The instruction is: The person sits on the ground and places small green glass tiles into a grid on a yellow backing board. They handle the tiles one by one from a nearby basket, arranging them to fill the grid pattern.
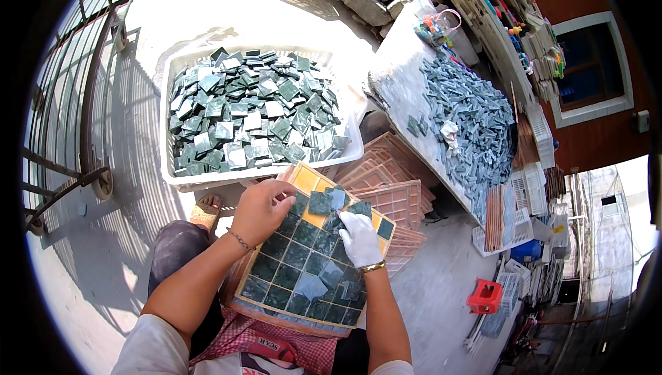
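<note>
On my lap rests a tray [252,282] divided into squares, mostly filled with dark green stone tiles [296,255]. Its yellow far end shows bare squares. My left hand [261,208] is bare, with fingers bent in at the tray's far left edge, fingertips at a green tile [299,204]. A white glove covers my right hand [360,238]; its closed fingertips touch a dark tile [334,223] at the right of the tray. Loose tiles [320,202] lie crooked across the yellow squares between the hands. Paler tiles [311,287] rest on top of the filled rows.
Ahead stands a white plastic crate [165,142] heaped with green tiles. Reddish-brown empty trays [393,202] are stacked beyond my right hand. A slanted board [396,75] at right bears a pile of narrow stone strips [469,113]. A metal rail gate [86,109] stands left; a red stool [485,296] stands right.
</note>
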The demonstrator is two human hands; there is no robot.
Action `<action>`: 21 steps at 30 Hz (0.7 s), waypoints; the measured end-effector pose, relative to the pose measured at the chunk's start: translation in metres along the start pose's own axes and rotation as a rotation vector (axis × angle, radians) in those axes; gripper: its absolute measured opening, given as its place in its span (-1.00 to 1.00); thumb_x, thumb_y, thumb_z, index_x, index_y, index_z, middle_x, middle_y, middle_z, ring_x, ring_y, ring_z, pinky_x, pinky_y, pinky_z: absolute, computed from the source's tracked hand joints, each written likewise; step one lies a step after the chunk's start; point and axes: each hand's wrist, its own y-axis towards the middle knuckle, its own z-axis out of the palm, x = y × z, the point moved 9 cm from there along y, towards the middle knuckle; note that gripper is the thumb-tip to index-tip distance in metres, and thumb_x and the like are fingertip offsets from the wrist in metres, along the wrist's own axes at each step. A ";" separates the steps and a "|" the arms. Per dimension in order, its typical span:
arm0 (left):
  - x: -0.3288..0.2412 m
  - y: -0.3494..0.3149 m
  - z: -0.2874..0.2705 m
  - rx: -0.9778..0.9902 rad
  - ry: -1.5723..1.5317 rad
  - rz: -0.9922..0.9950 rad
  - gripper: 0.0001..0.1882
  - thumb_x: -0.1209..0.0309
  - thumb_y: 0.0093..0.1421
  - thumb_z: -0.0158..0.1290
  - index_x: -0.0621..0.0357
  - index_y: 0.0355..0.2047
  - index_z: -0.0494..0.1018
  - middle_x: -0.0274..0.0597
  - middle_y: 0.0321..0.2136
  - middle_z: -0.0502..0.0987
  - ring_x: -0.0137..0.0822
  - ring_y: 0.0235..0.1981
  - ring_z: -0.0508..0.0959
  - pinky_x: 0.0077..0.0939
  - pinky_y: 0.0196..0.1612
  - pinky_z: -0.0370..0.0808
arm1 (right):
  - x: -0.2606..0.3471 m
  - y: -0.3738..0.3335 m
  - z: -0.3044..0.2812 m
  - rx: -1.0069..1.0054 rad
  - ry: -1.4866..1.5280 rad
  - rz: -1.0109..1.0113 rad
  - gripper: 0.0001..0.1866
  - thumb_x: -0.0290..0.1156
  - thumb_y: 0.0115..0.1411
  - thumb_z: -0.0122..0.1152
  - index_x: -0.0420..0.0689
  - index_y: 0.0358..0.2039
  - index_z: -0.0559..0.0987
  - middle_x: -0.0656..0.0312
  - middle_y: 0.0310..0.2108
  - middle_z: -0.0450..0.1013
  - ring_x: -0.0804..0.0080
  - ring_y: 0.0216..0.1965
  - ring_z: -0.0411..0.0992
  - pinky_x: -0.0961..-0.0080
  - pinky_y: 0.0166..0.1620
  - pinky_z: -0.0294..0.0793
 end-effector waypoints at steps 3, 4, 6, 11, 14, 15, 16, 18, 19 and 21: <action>-0.001 0.000 -0.003 -0.023 -0.004 0.010 -0.81 0.45 0.05 0.07 0.27 -0.31 0.50 -0.13 -0.43 0.54 -0.36 -0.47 0.53 -0.56 -0.39 0.45 | -0.001 0.002 -0.001 0.005 -0.017 0.022 -0.67 -0.48 -0.01 0.14 -0.12 -0.16 0.44 0.11 -0.21 0.43 0.13 -0.13 0.34 0.28 -0.04 0.32; -0.001 0.000 -0.004 -0.028 -0.013 0.011 -0.81 0.45 0.05 0.07 0.27 -0.31 0.50 -0.13 -0.43 0.54 -0.36 -0.47 0.53 -0.56 -0.39 0.45 | -0.002 0.003 0.000 0.004 -0.008 0.030 -0.68 -0.48 -0.01 0.14 -0.12 -0.17 0.44 0.11 -0.22 0.43 0.13 -0.13 0.34 0.28 -0.04 0.32; -0.003 0.001 -0.005 -0.038 -0.029 0.011 -0.81 0.45 0.06 0.07 0.27 -0.31 0.50 -0.13 -0.43 0.54 -0.36 -0.47 0.53 -0.55 -0.38 0.45 | -0.006 0.004 -0.002 0.042 0.007 0.046 -0.68 -0.49 -0.02 0.15 -0.11 -0.18 0.45 0.11 -0.18 0.41 0.13 -0.11 0.32 0.29 -0.03 0.31; -0.001 0.001 -0.011 -0.063 -0.037 0.001 -0.81 0.44 0.04 0.05 0.24 -0.33 0.51 -0.10 -0.43 0.53 -0.29 -0.47 0.54 -0.49 -0.37 0.46 | 0.019 0.023 -0.018 -0.033 -0.165 -0.045 -0.61 -0.46 -0.07 0.19 -0.14 -0.15 0.44 0.09 -0.06 0.34 0.09 -0.05 0.28 0.28 0.00 0.30; -0.003 0.003 -0.011 -0.069 -0.037 0.007 -0.81 0.44 0.03 0.05 0.22 -0.34 0.51 -0.10 -0.43 0.53 -0.26 -0.48 0.54 -0.46 -0.37 0.46 | 0.039 0.042 -0.009 0.030 -0.138 -0.126 -0.47 -0.39 -0.13 0.28 -0.14 -0.09 0.37 0.12 -0.07 0.32 0.14 -0.06 0.28 0.31 0.00 0.31; -0.004 0.003 -0.012 -0.071 -0.031 0.010 -0.81 0.43 0.03 0.04 0.22 -0.34 0.51 -0.10 -0.43 0.53 -0.26 -0.48 0.54 -0.46 -0.37 0.46 | 0.042 0.048 -0.002 0.068 -0.171 -0.122 -0.46 -0.39 -0.13 0.29 -0.14 -0.09 0.36 0.12 -0.09 0.33 0.14 -0.07 0.29 0.31 -0.01 0.32; -0.004 0.004 -0.013 -0.074 -0.037 0.011 -0.81 0.43 0.03 0.04 0.22 -0.33 0.51 -0.10 -0.43 0.53 -0.26 -0.48 0.54 -0.45 -0.37 0.46 | 0.044 0.053 0.006 0.106 -0.204 -0.119 -0.45 -0.39 -0.13 0.29 -0.14 -0.08 0.35 0.12 -0.11 0.33 0.15 -0.08 0.29 0.31 -0.03 0.33; -0.003 0.004 -0.017 -0.086 -0.048 0.009 -0.81 0.43 0.03 0.05 0.21 -0.33 0.51 -0.10 -0.43 0.53 -0.25 -0.47 0.54 -0.45 -0.37 0.46 | 0.046 0.060 0.015 0.175 -0.272 -0.109 -0.44 -0.35 -0.14 0.30 -0.15 -0.10 0.33 0.11 -0.20 0.34 0.12 -0.11 0.32 0.29 -0.08 0.37; -0.002 0.004 -0.019 -0.090 -0.045 0.010 -0.81 0.44 0.04 0.05 0.23 -0.33 0.51 -0.11 -0.43 0.53 -0.28 -0.47 0.53 -0.48 -0.37 0.46 | 0.043 0.063 0.014 0.162 -0.243 -0.062 -0.46 -0.33 -0.15 0.30 -0.14 -0.12 0.33 0.11 -0.21 0.34 0.11 -0.12 0.33 0.29 -0.09 0.37; -0.002 0.003 -0.022 -0.100 -0.041 0.013 -0.81 0.46 0.06 0.06 0.27 -0.32 0.50 -0.12 -0.44 0.54 -0.33 -0.48 0.53 -0.55 -0.39 0.45 | 0.035 0.065 0.010 0.140 -0.189 0.032 -0.48 -0.29 -0.15 0.30 -0.14 -0.16 0.34 0.10 -0.23 0.33 0.10 -0.14 0.34 0.28 -0.10 0.38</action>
